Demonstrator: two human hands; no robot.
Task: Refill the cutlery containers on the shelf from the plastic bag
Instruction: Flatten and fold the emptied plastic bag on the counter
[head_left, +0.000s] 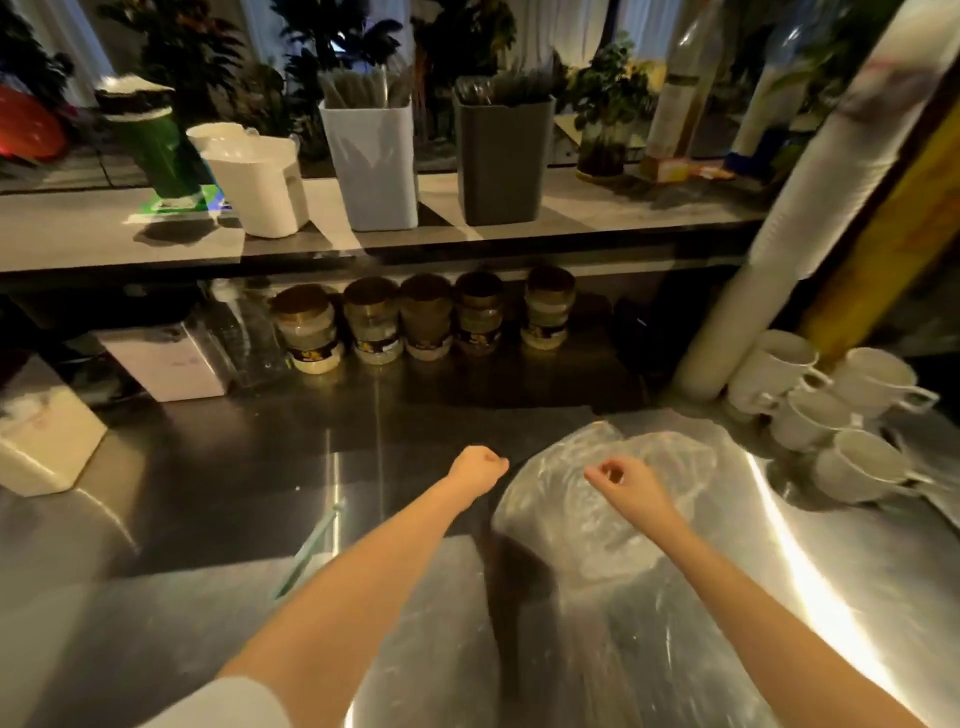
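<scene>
A clear plastic bag (628, 525) lies crumpled on the steel counter (218, 530), right of centre; I cannot make out what is in it. My right hand (626, 480) is over the bag's upper part, thumb and forefinger curled together on the film. My left hand (478, 467) is curled into a fist at the bag's left edge, with nothing visible in it. On the shelf (613, 213) above stand a white container (371, 166) and a dark grey container (501, 161), both holding upright cutlery.
A white jug (257, 184) and a green cup (150, 140) stand left on the shelf. Several jars (426, 317) line up under it. White mugs (831, 410) and a tall cup stack (810, 208) crowd the right. White boxes (47, 441) sit left.
</scene>
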